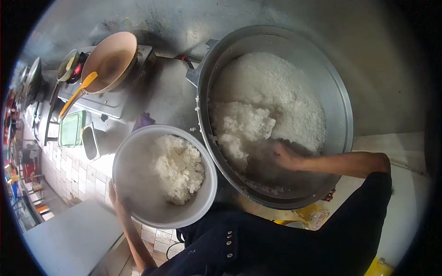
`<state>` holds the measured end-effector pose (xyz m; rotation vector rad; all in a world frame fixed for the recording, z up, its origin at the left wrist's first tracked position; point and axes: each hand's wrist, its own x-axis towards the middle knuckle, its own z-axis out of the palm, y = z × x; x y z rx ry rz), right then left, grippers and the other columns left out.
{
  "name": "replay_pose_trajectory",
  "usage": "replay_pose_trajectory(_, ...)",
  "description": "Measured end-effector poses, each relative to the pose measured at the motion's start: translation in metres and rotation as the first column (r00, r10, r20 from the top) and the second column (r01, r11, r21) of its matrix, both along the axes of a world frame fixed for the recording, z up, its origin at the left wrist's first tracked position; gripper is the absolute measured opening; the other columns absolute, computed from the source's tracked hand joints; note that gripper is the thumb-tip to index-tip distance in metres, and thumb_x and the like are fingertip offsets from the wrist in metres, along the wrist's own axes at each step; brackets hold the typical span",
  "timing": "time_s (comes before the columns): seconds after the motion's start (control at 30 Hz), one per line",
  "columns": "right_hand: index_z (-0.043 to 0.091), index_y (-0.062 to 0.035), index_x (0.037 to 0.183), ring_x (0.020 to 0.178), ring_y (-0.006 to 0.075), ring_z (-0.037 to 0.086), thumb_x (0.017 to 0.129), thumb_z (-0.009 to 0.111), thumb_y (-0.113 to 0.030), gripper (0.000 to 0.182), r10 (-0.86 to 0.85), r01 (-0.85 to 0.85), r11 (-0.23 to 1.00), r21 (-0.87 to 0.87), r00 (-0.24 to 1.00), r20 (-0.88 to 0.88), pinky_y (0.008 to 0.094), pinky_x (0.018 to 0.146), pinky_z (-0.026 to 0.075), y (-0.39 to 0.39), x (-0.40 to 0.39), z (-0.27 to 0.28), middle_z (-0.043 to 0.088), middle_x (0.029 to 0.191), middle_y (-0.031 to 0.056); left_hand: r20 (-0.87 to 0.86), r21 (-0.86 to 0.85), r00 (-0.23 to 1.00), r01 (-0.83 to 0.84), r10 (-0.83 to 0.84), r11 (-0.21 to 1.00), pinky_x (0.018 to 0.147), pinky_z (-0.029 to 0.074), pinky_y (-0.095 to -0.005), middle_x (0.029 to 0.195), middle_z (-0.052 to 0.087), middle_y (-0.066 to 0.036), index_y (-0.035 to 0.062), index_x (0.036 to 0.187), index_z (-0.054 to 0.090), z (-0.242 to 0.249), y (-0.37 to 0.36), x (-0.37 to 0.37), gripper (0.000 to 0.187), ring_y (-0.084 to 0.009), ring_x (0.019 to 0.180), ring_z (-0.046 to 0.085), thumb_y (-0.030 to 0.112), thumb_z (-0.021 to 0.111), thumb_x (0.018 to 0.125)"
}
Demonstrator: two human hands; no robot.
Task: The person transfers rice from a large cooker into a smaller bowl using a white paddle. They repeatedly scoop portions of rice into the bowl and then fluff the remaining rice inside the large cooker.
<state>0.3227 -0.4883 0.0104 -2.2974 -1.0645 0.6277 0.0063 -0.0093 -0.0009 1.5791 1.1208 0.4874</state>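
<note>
A large metal pot (338, 87) holds a mass of white cooked rice (271, 83), partly dug out toward the near side. Inside the pot, my right hand (287, 157) is closed beside a loosened rice clump (244, 122). Steam and blur hide its fingertips and whatever they grip. My left hand (116, 197) holds the outer side of a white plastic tub (209, 193), its fingers partly hidden by the wall. Against the tub's right inner side lies a heap of rice (178, 170). Steam clouds the rest of its inside. The tub stands close against the pot's left side.
Upper left, a frying pan (108, 64) with a yellow spatula (83, 89) sits on a stove (103, 103). A green-rimmed glass dish (71, 129) and a metal container (92, 142) are below it. Yellow packaging (313, 214) lies below the pot.
</note>
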Motion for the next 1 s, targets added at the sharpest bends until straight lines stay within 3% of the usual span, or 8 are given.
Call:
replay_pose_trajectory(0.07,0.058,0.0026,0.092,0.075,0.0194,0.052,0.088,0.050,-0.006,0.012,-0.031,0.030,0.999,-0.011,0.992,-0.125,0.0369,0.069,0.044,0.003,0.002,0.007,0.058,0.082,0.0160,0.039,0.017,0.979,0.199,-0.200,0.980,0.090,0.042,-0.0340,0.113,0.057,-0.011,-0.0004,0.124,0.051,0.017,-0.003,0.008,0.044,-0.0199,0.103,0.053,0.036,0.043,0.100)
replay_pose_trajectory(0.2,0.054,0.0028,0.085,0.064,0.0187,0.048,0.093,0.049,-0.013,0.019,-0.090,0.091,0.996,-0.011,0.950,-0.300,0.0365,0.061,0.042,0.016,0.002,0.046,0.052,0.067,0.0093,0.037,0.053,0.985,0.167,-0.169,0.984,0.085,0.044,-0.0330,0.105,0.060,-0.008,-0.0001,0.121,0.053,0.025,-0.009,0.013,0.042,-0.0172,0.095,0.055,0.036,0.043,0.100)
replay_pose_trajectory(0.33,0.053,0.0001,0.088,0.062,0.0139,0.047,0.095,0.048,-0.017,0.019,-0.204,0.185,0.979,-0.086,0.894,-0.400,0.0327,0.056,0.041,0.025,0.004,0.066,0.048,0.066,0.0042,0.001,0.042,0.995,0.096,-0.096,0.994,0.093,0.041,-0.0336,0.119,0.052,-0.012,0.0005,0.126,0.051,0.016,-0.008,0.008,0.046,-0.0204,0.107,0.051,0.038,0.044,0.100)
replay_pose_trajectory(0.5,0.049,-0.0066,0.091,0.055,0.0067,0.039,0.096,0.046,-0.021,0.016,-0.392,0.363,0.907,-0.215,0.539,-0.746,0.0234,0.045,0.033,0.028,0.013,0.073,0.042,0.065,-0.0015,-0.076,0.235,0.997,0.045,-0.028,0.971,0.099,0.036,-0.0345,0.132,0.043,-0.014,0.0021,0.131,0.049,-0.026,0.010,-0.020,0.049,-0.0229,0.117,0.045,0.039,0.046,0.099)
replay_pose_trajectory(0.57,0.048,-0.0069,0.089,0.054,0.0064,0.037,0.096,0.046,-0.023,0.017,-0.391,0.385,0.900,-0.202,0.513,-0.764,0.0230,0.044,0.031,0.027,0.011,0.074,0.040,0.065,-0.0016,-0.021,0.046,0.999,-0.047,0.048,0.998,0.101,0.035,-0.0350,0.131,0.045,-0.014,0.0014,0.133,0.047,-0.029,0.012,-0.019,0.051,-0.0231,0.119,0.045,0.038,0.048,0.098)
replay_pose_trajectory(0.7,0.045,-0.0073,0.085,0.051,0.0057,0.034,0.098,0.046,-0.028,0.025,-0.434,0.487,0.857,-0.170,0.502,-0.748,0.0225,0.043,0.027,0.022,0.015,0.083,0.039,0.064,-0.0016,-0.018,0.109,0.988,0.154,-0.153,0.982,0.103,0.034,-0.0345,0.132,0.047,-0.013,0.0008,0.134,0.047,-0.002,0.011,-0.012,0.053,-0.0224,0.122,0.044,0.039,0.051,0.097)
replay_pose_trajectory(0.77,0.044,-0.0076,0.085,0.051,0.0055,0.033,0.098,0.047,-0.031,0.027,-0.409,0.487,0.862,-0.138,0.510,-0.756,0.0224,0.042,0.026,0.022,0.017,0.103,0.039,0.063,-0.0019,0.113,-0.035,0.976,0.191,-0.186,0.981,0.099,0.037,-0.0331,0.126,0.052,-0.014,-0.0035,0.131,0.047,0.009,0.004,-0.003,0.046,-0.0221,0.114,0.049,0.031,0.045,0.100)
replay_pose_trajectory(1.0,0.045,-0.0094,0.084,0.046,0.0036,0.032,0.100,0.046,-0.032,0.028,-0.539,0.644,0.758,-0.102,0.531,-0.654,0.0217,0.039,0.023,0.044,-0.021,0.200,0.037,0.060,-0.0038,0.124,-0.069,0.991,0.066,-0.057,0.995,0.106,0.032,-0.0337,0.137,0.044,-0.014,-0.0002,0.137,0.044,-0.032,0.022,-0.019,0.058,-0.0236,0.125,0.043,0.040,0.054,0.095)
